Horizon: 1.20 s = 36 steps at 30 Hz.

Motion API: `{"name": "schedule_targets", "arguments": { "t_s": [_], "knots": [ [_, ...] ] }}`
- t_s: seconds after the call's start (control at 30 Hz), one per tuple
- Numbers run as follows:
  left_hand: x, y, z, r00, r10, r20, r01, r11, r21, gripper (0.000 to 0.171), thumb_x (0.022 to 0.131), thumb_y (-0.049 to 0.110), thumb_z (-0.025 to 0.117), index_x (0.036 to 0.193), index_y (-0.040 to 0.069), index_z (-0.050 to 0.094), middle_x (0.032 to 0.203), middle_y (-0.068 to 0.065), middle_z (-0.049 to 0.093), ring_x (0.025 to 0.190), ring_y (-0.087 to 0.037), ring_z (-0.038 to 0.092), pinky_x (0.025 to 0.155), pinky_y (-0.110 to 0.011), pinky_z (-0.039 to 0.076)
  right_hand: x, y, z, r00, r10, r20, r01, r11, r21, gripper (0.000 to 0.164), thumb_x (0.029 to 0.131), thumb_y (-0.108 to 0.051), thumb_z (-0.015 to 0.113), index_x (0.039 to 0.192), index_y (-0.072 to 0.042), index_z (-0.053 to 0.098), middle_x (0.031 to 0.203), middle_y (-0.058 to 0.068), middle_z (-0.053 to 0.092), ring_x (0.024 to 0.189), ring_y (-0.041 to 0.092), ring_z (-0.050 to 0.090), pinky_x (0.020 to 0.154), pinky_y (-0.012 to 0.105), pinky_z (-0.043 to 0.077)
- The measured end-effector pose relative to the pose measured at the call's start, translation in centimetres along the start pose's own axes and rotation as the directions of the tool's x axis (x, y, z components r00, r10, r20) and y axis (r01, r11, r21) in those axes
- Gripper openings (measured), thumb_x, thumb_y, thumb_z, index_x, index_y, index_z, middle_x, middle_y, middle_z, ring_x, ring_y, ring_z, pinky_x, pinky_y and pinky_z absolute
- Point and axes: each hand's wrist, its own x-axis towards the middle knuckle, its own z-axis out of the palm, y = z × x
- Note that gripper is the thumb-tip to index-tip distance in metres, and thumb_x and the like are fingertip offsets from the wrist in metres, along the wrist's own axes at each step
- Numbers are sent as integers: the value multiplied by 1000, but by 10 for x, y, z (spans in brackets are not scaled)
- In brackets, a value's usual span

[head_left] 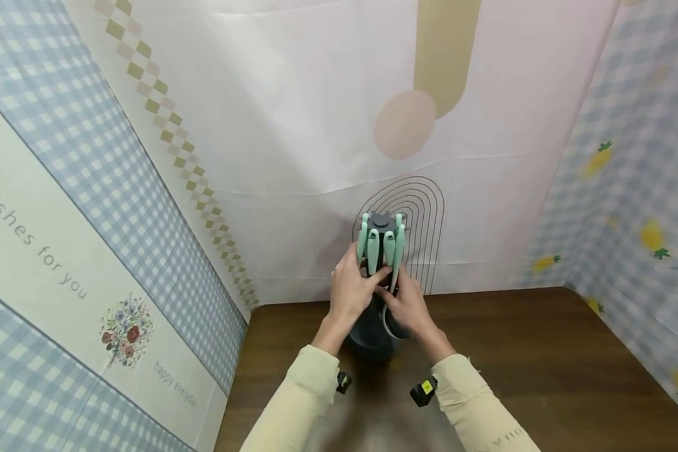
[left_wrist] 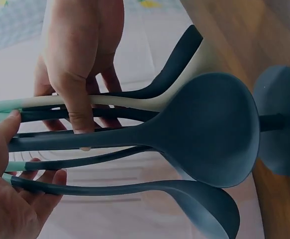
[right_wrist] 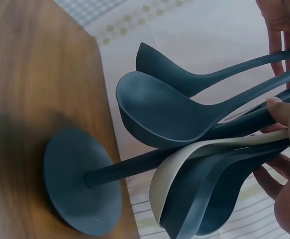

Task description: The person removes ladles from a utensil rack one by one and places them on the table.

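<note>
A utensil stand with a dark top (head_left: 380,221) and round dark base (right_wrist: 70,179) stands upright on the table, hung with several dark kitchen utensils with mint handles (head_left: 373,251). My left hand (head_left: 350,285) grips handles on the left side, thumb in front and fingertips behind a ladle (left_wrist: 207,206). Lower on the right, my right hand (head_left: 409,304) holds handles close to the pole (right_wrist: 130,169). Its thumb lies across the shaft of a broad dark spoon (left_wrist: 209,129) in the left wrist view. A cream utensil (right_wrist: 164,179) hangs beside that hand.
The brown wooden table (head_left: 542,351) reaches to a white patterned cloth wall (head_left: 294,125) close behind the stand. Checked blue cloth (head_left: 147,182) covers the left side, and pineapple-printed cloth (head_left: 627,220) the right. A dark wrist camera (head_left: 424,392) sits by the right cuff.
</note>
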Motion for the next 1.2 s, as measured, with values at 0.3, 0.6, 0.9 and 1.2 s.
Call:
{"name": "schedule_targets", "arguments": {
  "t_s": [0.3, 0.6, 0.9, 1.2],
  "knots": [
    [0, -20, 1, 999, -29, -41, 30, 999, 20, 70, 89, 44, 87, 144, 12, 58, 123, -7, 73, 103, -27, 74, 85, -46, 60, 7, 7, 19, 998, 52, 43, -52, 999, 3, 53, 96, -8, 79, 142, -7, 53, 122, 19, 72, 110, 39, 71, 89, 55, 57],
    [3, -29, 7, 997, -59, -52, 61, 997, 39, 72, 90, 48, 84, 147, 14, 56, 123, -6, 73, 97, -26, 73, 83, -48, 58, 11, 8, 21, 991, 101, 85, -100, 995, -18, 53, 98, -13, 77, 143, -6, 50, 115, 18, 72, 102, 37, 72, 84, 53, 57],
    [5, -25, 8, 995, -93, -18, 94, 995, 23, 74, 92, 47, 83, 151, 17, 51, 132, -6, 71, 111, -29, 72, 91, -52, 57, 13, 3, 3, 980, 108, 168, -114, 993, 27, 72, 101, -23, 73, 161, -8, 35, 131, 23, 66, 111, 40, 69, 89, 55, 56],
    [-1, -14, 2, 989, -150, 0, 147, 975, -169, 89, 95, 53, 76, 163, 14, 32, 151, -10, 50, 133, -27, 56, 105, -47, 52, 24, -19, -35, 971, 88, 223, -130, 975, 181, 74, 102, -12, 67, 165, -6, 29, 152, 21, 51, 137, 40, 53, 113, 59, 44]
  ]
}}
